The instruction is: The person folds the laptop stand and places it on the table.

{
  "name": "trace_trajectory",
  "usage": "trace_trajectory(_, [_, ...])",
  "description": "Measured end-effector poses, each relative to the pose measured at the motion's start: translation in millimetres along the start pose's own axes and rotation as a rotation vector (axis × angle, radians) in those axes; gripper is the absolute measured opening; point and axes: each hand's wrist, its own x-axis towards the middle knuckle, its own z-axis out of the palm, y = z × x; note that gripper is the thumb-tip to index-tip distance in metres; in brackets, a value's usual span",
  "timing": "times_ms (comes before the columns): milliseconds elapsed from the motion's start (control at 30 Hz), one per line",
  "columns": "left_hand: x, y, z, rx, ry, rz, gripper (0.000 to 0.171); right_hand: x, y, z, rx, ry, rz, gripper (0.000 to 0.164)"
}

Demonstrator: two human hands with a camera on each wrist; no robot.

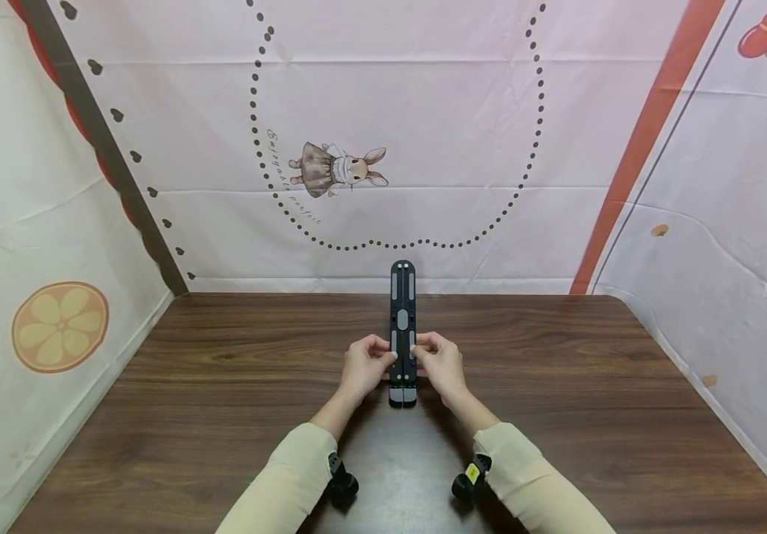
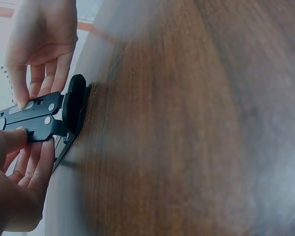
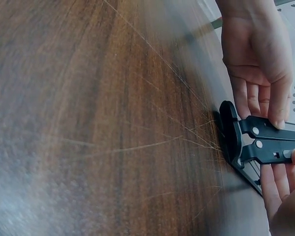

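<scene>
A folded black laptop stand (image 1: 403, 297) with grey pads points away from me in the head view, in the middle of the table. My left hand (image 1: 365, 367) pinches its left side, thumb on top and fingers underneath. From the right side my right hand (image 1: 442, 363) grips it the same way. In the left wrist view the stand (image 2: 39, 110) shows two parallel bars with rivets and an upturned lip at the near end. A thin leg slants down beneath the bars, seen under the stand (image 3: 273, 132) in the right wrist view too.
The brown wooden table (image 1: 236, 386) spreads around both hands. Behind it hangs a pale printed cloth (image 1: 423, 133) with a rabbit figure, and similar cloth lines both sides. Small black cameras (image 1: 342, 486) are strapped at the wrists.
</scene>
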Motion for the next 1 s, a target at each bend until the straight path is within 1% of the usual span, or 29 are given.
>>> trace_trajectory(467, [-0.7,2.0,2.3,0.005,0.015,0.003,0.011,-0.5,-1.2,0.7,-0.001,0.01,0.001,0.014])
trace_trajectory(1000, [1.0,-0.5,2.4,0.011,0.012,0.015,0.01,1.7,-2.8,-2.9,0.014,-0.029,0.019,0.015])
